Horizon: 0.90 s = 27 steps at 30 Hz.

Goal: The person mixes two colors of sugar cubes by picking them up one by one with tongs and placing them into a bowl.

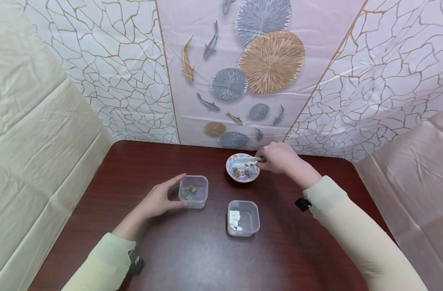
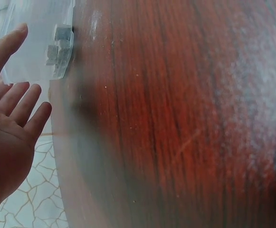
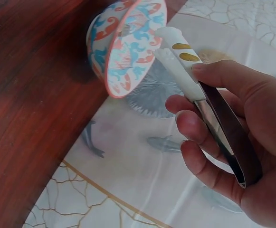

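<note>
Tabletop (image 1: 192,258) lies bare beyond three containers, wall-hemmed.

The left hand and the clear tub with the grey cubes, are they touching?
Touching. In the head view the left hand cups the clear tub, thumb and fingertip against its side.

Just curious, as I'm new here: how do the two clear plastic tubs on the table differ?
The left tub holds a few dark grey cubes; the near tub holds white cubes. The left hand rests its fingers against the left tub, while nothing touches the near tub. The left tub sits farther from the person, closer to the patterned bowl. Both are square, transparent, lidless and upright.
</note>
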Motion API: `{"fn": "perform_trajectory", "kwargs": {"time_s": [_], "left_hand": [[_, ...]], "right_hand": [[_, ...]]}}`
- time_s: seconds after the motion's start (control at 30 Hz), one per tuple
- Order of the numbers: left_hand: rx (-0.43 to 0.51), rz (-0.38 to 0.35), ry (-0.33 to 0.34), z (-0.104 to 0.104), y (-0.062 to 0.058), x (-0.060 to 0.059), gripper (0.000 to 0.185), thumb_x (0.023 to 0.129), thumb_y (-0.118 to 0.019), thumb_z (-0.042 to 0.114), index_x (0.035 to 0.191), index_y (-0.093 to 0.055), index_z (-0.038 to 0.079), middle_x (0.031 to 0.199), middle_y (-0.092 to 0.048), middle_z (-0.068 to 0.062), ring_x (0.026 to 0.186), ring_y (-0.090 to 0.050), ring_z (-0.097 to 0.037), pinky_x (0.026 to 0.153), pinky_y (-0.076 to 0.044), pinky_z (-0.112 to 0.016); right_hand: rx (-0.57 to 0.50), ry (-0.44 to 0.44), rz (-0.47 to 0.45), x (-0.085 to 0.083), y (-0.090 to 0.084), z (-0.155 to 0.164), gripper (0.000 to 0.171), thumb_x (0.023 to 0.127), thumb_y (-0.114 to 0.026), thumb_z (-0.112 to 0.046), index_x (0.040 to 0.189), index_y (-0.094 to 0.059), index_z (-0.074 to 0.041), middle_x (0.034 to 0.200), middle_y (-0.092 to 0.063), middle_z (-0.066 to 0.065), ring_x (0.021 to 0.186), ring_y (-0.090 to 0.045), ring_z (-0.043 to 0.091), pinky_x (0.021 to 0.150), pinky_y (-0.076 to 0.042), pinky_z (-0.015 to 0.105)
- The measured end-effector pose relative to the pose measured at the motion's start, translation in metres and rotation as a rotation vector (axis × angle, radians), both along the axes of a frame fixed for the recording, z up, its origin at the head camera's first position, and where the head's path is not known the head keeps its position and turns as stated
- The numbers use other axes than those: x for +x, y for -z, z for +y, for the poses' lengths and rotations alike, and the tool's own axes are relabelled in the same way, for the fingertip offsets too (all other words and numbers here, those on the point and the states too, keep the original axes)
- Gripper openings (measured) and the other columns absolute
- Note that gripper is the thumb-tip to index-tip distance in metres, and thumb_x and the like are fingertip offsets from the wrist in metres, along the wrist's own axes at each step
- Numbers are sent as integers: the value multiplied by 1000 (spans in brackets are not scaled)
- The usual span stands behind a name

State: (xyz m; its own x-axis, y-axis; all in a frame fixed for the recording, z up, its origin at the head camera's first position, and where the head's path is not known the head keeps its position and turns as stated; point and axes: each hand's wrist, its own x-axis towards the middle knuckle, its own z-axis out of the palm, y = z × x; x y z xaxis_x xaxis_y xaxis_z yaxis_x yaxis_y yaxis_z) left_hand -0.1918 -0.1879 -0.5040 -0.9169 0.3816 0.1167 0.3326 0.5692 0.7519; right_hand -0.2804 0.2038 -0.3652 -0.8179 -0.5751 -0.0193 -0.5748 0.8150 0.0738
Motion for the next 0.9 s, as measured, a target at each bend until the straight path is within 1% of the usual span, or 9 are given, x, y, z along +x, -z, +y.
{"fn": "perform_trajectory", "kwargs": {"time_s": [0.17, 0.23, 0.33, 0.43, 0.53, 0.63, 0.77, 0.83, 0.9], "left_hand": [[6, -14, 0, -1, 0, 0, 96, 83, -95, 24, 163, -45, 13, 156, -57, -17, 141, -58, -38, 118, -43, -59], [5, -17, 1, -1, 0, 0, 96, 83, -95, 25, 164, -44, 13, 157, -57, -17, 141, -58, -38, 118, -44, -59], [8, -20, 3, -2, 0, -1, 96, 83, -95, 25, 164, -44, 13, 157, -56, -17, 141, -58, -38, 117, -44, -58], [14, -24, 5, -2, 0, -2, 95, 84, -94, 24, 164, -44, 12, 158, -56, -17, 141, -58, -39, 117, -45, -58], [20, -31, 6, -1, -1, -2, 96, 84, -94, 23, 164, -44, 11, 157, -56, -18, 141, -57, -39, 117, -45, -58], [21, -33, 5, -1, -1, -2, 96, 83, -95, 23, 163, -44, 10, 157, -56, -18, 141, -58, -39, 117, -45, -58], [20, -34, 5, 0, -1, -2, 96, 83, -95, 23, 163, -44, 9, 157, -56, -17, 140, -58, -38, 117, -45, -58], [18, -34, 5, 0, -1, -2, 96, 83, -95, 23, 163, -44, 9, 157, -56, -17, 140, -59, -39, 116, -45, -58], [15, -33, 6, 0, -1, -2, 96, 83, -95, 23, 163, -44, 9, 156, -57, -17, 139, -59, -39, 116, -45, -58]], "right_hand": [[-36, -29, 18, 9, -8, -5, 7, 90, -79, -26, 93, -79, -20, 64, -55, -9, 65, -59, 21, 56, -49, 46], [-51, -51, 19, 13, -11, -9, 7, 90, -80, -25, 93, -78, -19, 64, -57, -8, 66, -61, 23, 56, -49, 47], [-77, -97, 29, 20, -16, -18, 11, 89, -81, -25, 97, -80, -18, 70, -66, -5, 69, -66, 26, 55, -51, 49], [-93, -135, 32, 27, -19, -28, 12, 88, -82, -24, 98, -80, -17, 75, -72, -2, 69, -68, 28, 55, -52, 50], [-101, -173, 42, 34, -20, -40, 9, 87, -82, -25, 94, -79, -21, 72, -70, -5, 65, -65, 26, 53, -51, 49], [-107, -220, 59, 40, -18, -52, 8, 86, -82, -28, 87, -75, -24, 67, -63, -10, 62, -63, 23, 51, -50, 48], [-91, -287, 59, 45, -15, -67, 9, 88, -80, -29, 88, -75, -23, 74, -64, -10, 68, -66, 20, 55, -52, 44], [-72, -305, 49, 47, -12, -74, 9, 89, -80, -30, 91, -76, -22, 79, -66, -8, 74, -68, 18, 58, -53, 42], [-56, -312, 35, 48, -10, -81, 11, 89, -80, -30, 91, -77, -20, 78, -65, -7, 75, -67, 17, 60, -53, 41]]}}
